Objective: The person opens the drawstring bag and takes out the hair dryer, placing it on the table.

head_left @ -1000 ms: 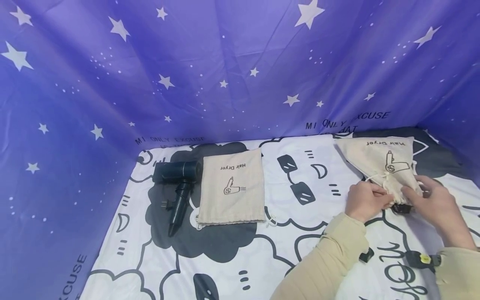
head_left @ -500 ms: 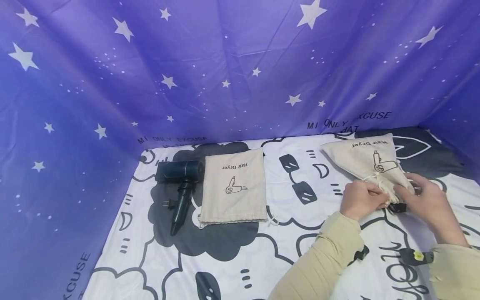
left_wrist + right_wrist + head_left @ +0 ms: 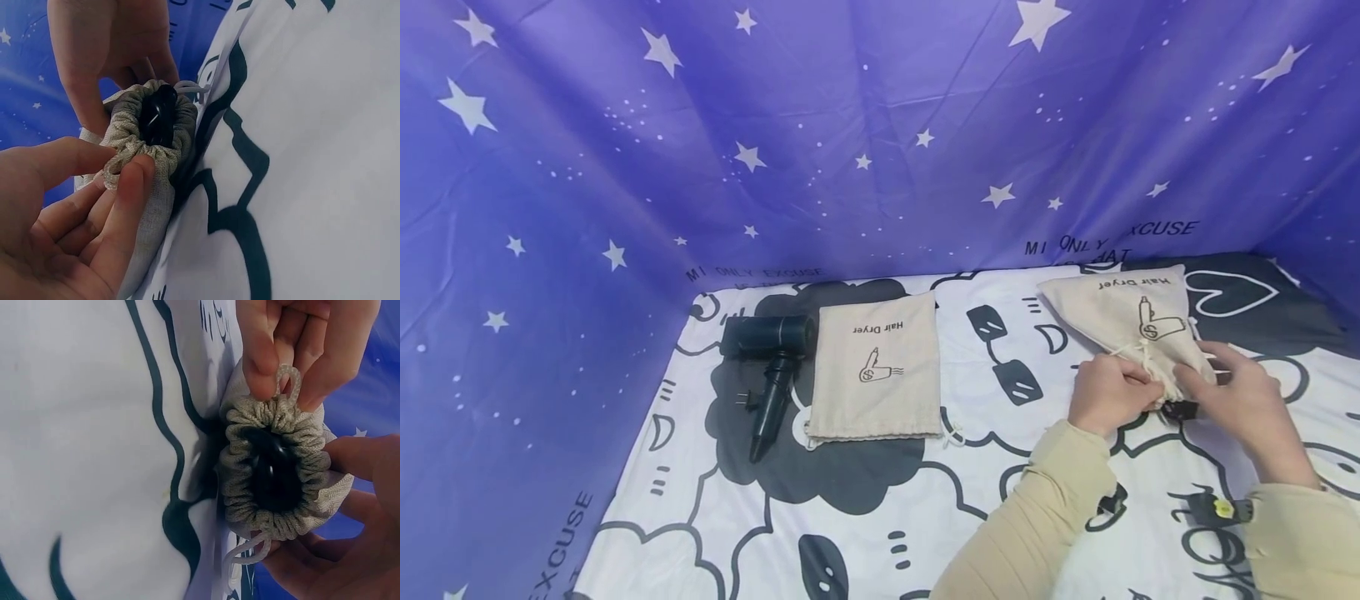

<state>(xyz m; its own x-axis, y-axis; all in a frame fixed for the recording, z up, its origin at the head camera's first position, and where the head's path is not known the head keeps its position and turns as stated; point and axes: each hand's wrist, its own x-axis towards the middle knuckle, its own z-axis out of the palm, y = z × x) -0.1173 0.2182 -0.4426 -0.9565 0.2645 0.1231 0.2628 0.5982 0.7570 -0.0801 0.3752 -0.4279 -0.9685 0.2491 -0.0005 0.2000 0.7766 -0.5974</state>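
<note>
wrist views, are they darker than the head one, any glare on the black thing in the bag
Both wrist views look dimmer than the head view; left wrist: a small pale glint on the black item in the bag; right wrist: soft glints on it; head: too small to tell.

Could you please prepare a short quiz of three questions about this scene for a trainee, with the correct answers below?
1. Multiple choice: where does the uncovered hair dryer lie, relative to the flat bag?
a) on top of it
b) beside it
c) inside it
2. True or false, about the gathered bag: nothing can be seen inside its mouth.
3. Short answer: what does the person's left grip pinch?

Key:
1. b
2. False; a dark object shows inside it.
3. A drawstring loop.
</note>
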